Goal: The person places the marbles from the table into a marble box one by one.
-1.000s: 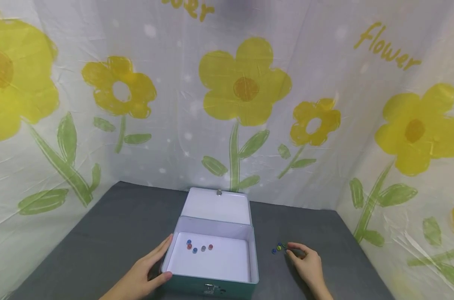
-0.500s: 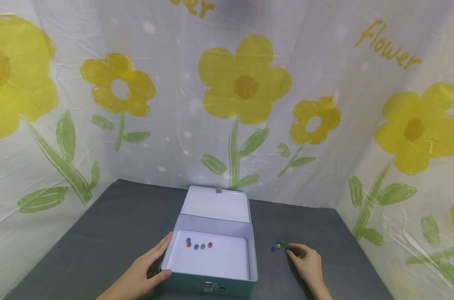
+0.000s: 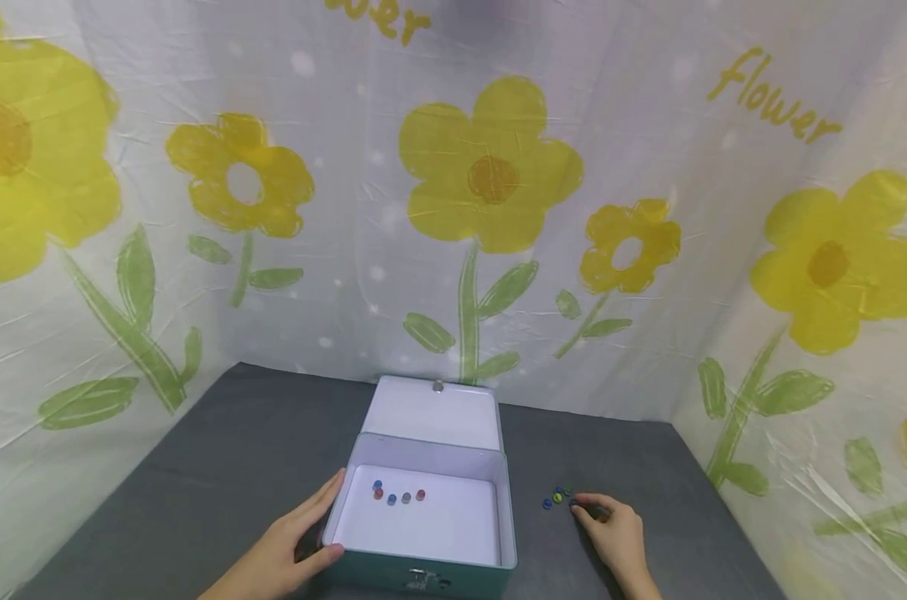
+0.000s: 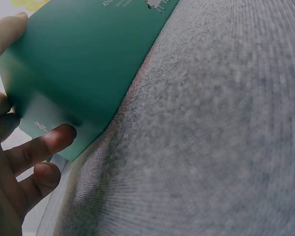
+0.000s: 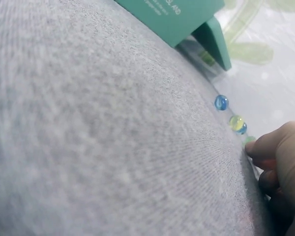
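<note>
A green tin box (image 3: pixel 423 568) with a white inside stands with its lid (image 3: pixel 433 408) laid back. Several glass marbles (image 3: pixel 406 497), red, blue and greyish, lie on its floor. My left hand (image 3: pixel 277 546) holds the box's left side, thumb at the front corner and fingers along the wall. On the cloth right of the box, my right hand (image 3: pixel 611 533) pinches a dark marble (image 3: pixel 573 502) between thumb and forefinger. Beside it lie a yellow marble (image 5: pixel 236 123), a blue marble (image 5: pixel 221 102) and others; a green marble (image 5: pixel 250 140) is partly hidden by the fingertip.
Dark grey cloth (image 3: pixel 221 467) covers the table. A white curtain (image 3: pixel 348 208) with yellow flowers hangs behind it and on both sides. The box's metal clasp (image 3: pixel 418 575) is at its front.
My right fingertips have come down slightly onto the dark marble, which now shows between them. One blue marble in the box has shifted slightly right. My left hand stays on the box.
</note>
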`<action>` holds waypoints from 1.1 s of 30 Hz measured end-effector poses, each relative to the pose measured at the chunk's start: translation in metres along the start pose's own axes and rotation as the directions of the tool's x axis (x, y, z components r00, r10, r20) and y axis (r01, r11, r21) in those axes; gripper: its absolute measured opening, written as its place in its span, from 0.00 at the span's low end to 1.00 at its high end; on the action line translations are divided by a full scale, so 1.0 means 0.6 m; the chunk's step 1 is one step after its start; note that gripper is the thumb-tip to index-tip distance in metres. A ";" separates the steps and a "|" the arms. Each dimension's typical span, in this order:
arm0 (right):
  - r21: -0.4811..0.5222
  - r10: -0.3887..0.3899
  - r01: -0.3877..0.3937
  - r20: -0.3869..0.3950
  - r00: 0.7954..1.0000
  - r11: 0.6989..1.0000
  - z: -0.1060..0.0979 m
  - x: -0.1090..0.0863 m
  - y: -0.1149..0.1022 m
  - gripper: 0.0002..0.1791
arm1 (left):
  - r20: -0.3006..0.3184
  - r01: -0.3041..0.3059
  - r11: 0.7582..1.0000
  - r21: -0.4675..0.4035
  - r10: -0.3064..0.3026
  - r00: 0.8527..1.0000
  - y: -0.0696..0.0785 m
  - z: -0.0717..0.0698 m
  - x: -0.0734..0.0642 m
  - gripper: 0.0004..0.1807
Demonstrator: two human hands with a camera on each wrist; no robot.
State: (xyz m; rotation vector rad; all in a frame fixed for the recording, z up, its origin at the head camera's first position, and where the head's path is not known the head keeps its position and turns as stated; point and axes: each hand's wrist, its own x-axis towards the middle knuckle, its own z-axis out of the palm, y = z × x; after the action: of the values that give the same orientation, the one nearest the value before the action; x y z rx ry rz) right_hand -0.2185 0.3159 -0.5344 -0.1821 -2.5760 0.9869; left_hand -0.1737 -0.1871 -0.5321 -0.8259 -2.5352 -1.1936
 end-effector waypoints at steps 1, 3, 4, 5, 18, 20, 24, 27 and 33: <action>0.001 0.002 -0.002 -0.003 1.000 1.000 0.000 0.000 0.000 0.09 | 0.006 0.014 1.000 -0.009 -0.014 1.000 0.000 0.000 0.000 0.46; 0.009 0.007 -0.007 -0.010 1.000 1.000 0.000 -0.001 -0.002 0.08 | 0.011 0.036 0.999 -0.022 -0.036 0.999 -0.002 0.001 -0.001 0.46; 0.015 0.010 -0.010 -0.014 1.000 1.000 0.000 0.000 -0.003 0.08 | 0.010 0.044 0.999 -0.026 -0.044 0.999 -0.002 0.002 -0.001 0.46; 0.021 0.015 -0.015 -0.018 1.000 1.000 -0.001 -0.001 -0.004 0.08 | 0.008 0.050 0.998 -0.024 -0.050 0.999 -0.003 0.002 -0.002 0.46; 0.393 0.264 -0.256 0.034 0.964 0.883 -0.018 0.006 -0.016 0.20 | -0.058 -0.015 0.999 0.038 0.017 0.998 -0.005 0.002 -0.004 0.48; 0.433 0.283 -0.271 0.039 0.958 0.859 -0.021 0.007 -0.017 0.21 | -0.063 -0.023 0.999 0.048 0.026 0.998 -0.004 0.001 -0.004 0.49; 0.460 0.315 -0.300 0.045 0.948 0.836 -0.024 0.005 -0.016 0.23 | -0.049 -0.005 0.999 0.046 0.007 0.999 0.001 0.000 -0.003 0.48; 0.460 0.333 -0.311 0.035 0.942 0.831 -0.024 0.005 -0.016 0.22 | -0.036 -0.003 0.999 0.041 0.005 0.999 0.003 0.000 -0.002 0.48; 0.453 0.320 -0.293 0.019 0.947 0.842 -0.023 0.008 -0.023 0.20 | -0.058 -0.044 0.998 0.033 0.046 0.997 0.000 0.000 -0.002 0.49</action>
State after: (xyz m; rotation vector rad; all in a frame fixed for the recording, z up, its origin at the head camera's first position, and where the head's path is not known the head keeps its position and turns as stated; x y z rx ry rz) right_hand -0.2173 0.3153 -0.5141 -0.4982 -2.2254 1.6424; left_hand -0.1731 -0.1878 -0.5325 -0.8241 -2.4688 -1.1440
